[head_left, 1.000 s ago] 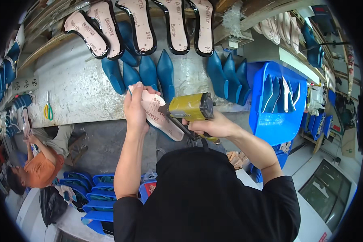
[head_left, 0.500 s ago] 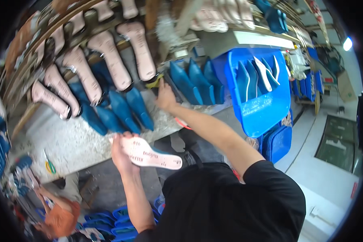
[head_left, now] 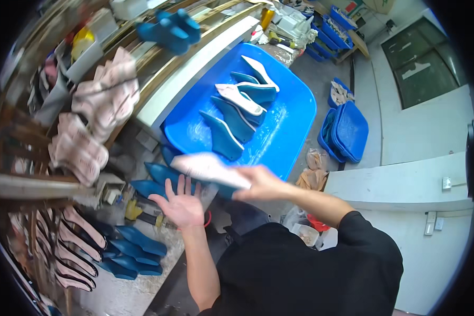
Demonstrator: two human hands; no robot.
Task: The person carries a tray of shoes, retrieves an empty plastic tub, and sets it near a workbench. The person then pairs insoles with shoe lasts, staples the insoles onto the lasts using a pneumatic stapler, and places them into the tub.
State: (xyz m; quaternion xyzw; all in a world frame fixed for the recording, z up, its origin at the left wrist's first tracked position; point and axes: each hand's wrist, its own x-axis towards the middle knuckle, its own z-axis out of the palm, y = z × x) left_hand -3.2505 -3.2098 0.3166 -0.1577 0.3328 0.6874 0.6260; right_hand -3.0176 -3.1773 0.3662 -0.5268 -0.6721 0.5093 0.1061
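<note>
- Here's the right hand (head_left: 260, 183), fingers closed on the heel end of one insole-topped shoe last (head_left: 208, 166), pale pink above, teal underneath, all a little blurred.
- That single last sits level just left of the grip, its other end pointing away from it.
- And the left hand (head_left: 183, 208): one open palm, fingers spread, holding nothing, left of the grip and a touch nearer the body; whether its fingertips brush the last, I can't tell.
- Straight ahead of the grip, one big blue tub (head_left: 287, 118), and in it at least four teal lasts (head_left: 221, 136) with pale insoles; they overlap, so no firmer count.
- Left of the grip, beyond the open palm, three loose teal lasts (head_left: 148, 187), partly covered.
- Further left, one yellow handheld tool (head_left: 135, 212) on the bench (head_left: 108, 295).
- Past that, at least four more bench lasts (head_left: 139, 234), bunched beside a row of black-rimmed insoles (head_left: 82, 226), too overlapped to count.
- Far left and ahead, two piles of pink insoles (head_left: 79, 150).
</note>
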